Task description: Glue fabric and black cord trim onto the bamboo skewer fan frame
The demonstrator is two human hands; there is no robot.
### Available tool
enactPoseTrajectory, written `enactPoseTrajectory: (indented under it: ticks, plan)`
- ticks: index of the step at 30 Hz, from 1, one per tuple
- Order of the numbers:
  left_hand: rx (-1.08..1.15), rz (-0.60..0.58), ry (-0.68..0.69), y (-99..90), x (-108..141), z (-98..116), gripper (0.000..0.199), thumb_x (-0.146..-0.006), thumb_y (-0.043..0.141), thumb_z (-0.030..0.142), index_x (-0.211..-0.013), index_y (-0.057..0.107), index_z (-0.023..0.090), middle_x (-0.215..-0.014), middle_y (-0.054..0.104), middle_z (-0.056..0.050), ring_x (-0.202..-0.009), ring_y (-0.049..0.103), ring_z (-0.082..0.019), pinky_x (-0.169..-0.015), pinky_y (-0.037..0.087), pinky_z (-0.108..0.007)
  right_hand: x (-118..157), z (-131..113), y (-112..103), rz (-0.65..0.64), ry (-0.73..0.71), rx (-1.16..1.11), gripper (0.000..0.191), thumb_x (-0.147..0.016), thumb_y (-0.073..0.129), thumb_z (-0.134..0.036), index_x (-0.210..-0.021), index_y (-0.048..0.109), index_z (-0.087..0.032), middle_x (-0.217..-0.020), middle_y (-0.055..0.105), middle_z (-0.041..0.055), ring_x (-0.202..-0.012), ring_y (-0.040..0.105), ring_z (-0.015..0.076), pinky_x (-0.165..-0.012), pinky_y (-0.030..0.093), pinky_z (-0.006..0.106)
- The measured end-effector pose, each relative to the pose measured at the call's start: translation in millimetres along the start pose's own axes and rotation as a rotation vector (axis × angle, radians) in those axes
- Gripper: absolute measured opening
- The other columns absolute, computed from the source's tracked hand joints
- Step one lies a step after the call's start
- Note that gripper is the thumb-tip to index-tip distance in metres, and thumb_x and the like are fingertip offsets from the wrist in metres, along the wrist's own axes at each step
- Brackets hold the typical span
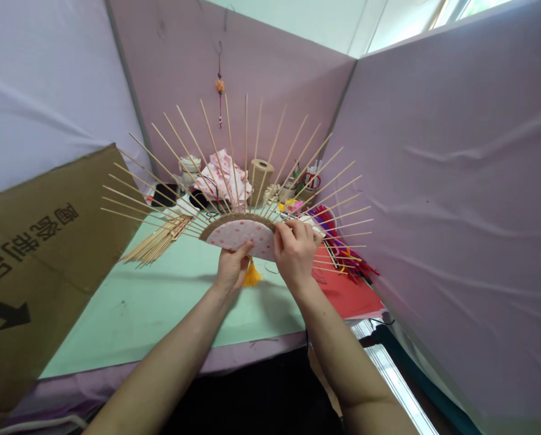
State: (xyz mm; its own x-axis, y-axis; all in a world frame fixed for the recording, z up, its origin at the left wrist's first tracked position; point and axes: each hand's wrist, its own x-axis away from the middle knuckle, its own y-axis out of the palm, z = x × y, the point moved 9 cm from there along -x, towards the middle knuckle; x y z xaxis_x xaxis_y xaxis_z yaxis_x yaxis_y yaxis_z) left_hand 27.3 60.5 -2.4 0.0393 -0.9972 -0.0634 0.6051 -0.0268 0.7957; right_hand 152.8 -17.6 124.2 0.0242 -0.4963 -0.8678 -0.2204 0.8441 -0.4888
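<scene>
Both hands hold up a half-round fan above the table. Its base is covered in white cloth with pink dots and edged with brown twine; many thin wooden sticks spread out from it. My left hand pinches the lower edge near the middle, thumb on the cloth. My right hand is closed at the right end of the twine edge, its fingertips pressed together there. A yellow tassel hangs below the base, between the hands.
On the green tabletop lies a bundle of sticks. Behind the fan stand a twine spool, crumpled dotted cloth and a cup with red scissors. A red sheet lies right; a cardboard sheet leans left.
</scene>
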Motion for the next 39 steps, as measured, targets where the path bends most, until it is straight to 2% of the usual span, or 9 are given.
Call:
enactPoseTrajectory:
  ticks: [4,10,18,20,25,29,33,39]
  plan:
    - [-0.009,-0.022,-0.003,1.8,-1,0,0.038,-0.057,0.085,0.015,-0.091,0.068,0.019,-0.089,0.072,-0.001,-0.084,0.064,-0.014,-0.084,0.047,-0.029,3,0,1,-0.061,-0.004,-0.014,0.02,-0.091,0.053,-0.023,-0.106,0.066,-0.023,-0.101,0.064,0.0073,-0.097,0.052,0.0226,-0.086,0.028,0.038]
    - [-0.028,-0.022,-0.022,5.2,1,-1,0.038,-0.058,0.085,0.017,-0.092,0.068,0.019,-0.091,0.073,-0.003,-0.087,0.065,-0.016,-0.086,0.046,-0.031,3,2,-4,-0.039,0.019,-0.086,0.028,-0.092,0.051,-0.024,-0.117,0.064,-0.023,-0.105,0.063,0.0081,-0.1,0.054,0.0219,-0.089,0.028,0.039]
    - [-0.027,-0.057,-0.037,7.2,3,-3,0.04,-0.058,0.086,0.017,-0.095,0.069,0.019,-0.096,0.072,-0.002,-0.089,0.065,-0.016,-0.087,0.046,-0.031,-1,0,4,-0.11,0.044,-0.046,0.023,-0.09,0.053,-0.029,-0.109,0.067,-0.024,-0.102,0.056,0.0082,-0.099,0.049,0.0243,-0.084,0.031,0.039]
    - [-0.027,-0.056,-0.04,5.3,1,-5,0.041,-0.058,0.086,0.018,-0.095,0.068,0.02,-0.095,0.072,-0.002,-0.088,0.065,-0.015,-0.087,0.046,-0.03,-1,0,1,-0.098,0.05,-0.096,0.024,-0.09,0.053,-0.027,-0.11,0.066,-0.023,-0.104,0.055,0.0087,-0.1,0.049,0.0239,-0.086,0.032,0.039]
    - [-0.012,-0.047,-0.05,1.3,-2,-8,0.04,-0.058,0.087,0.02,-0.092,0.067,0.022,-0.092,0.072,0.0,-0.087,0.065,-0.014,-0.087,0.045,-0.029,9,4,-14,0.023,0.097,-0.155,0.029,-0.09,0.053,-0.025,-0.116,0.064,-0.021,-0.104,0.054,0.0091,-0.1,0.051,0.0231,-0.089,0.033,0.041]
    - [0.006,-0.049,-0.068,-0.3,-2,-10,0.039,-0.06,0.086,0.021,-0.093,0.066,0.023,-0.093,0.072,0.001,-0.087,0.065,-0.013,-0.086,0.046,-0.029,16,4,-9,-0.021,0.126,-0.105,0.028,-0.089,0.053,-0.027,-0.114,0.066,-0.024,-0.103,0.053,0.0089,-0.1,0.05,0.0242,-0.087,0.032,0.041]
    - [0.017,-0.063,-0.108,-0.3,-3,-12,0.038,-0.06,0.086,0.022,-0.093,0.066,0.022,-0.092,0.071,0.001,-0.086,0.064,-0.012,-0.084,0.047,-0.027,19,-2,-3,-0.071,0.096,-0.041,0.033,-0.088,0.054,-0.026,-0.12,0.063,-0.024,-0.106,0.054,0.0102,-0.101,0.049,0.0253,-0.085,0.032,0.04]
    - [0.05,-0.067,-0.127,0.1,-3,-11,0.039,-0.059,0.086,0.021,-0.093,0.067,0.021,-0.091,0.072,0.0,-0.085,0.064,-0.013,-0.083,0.047,-0.027,23,-8,-14,-0.043,0.105,-0.069,0.039,-0.089,0.053,-0.024,-0.127,0.059,-0.024,-0.109,0.054,0.0103,-0.103,0.049,0.0252,-0.088,0.031,0.041]
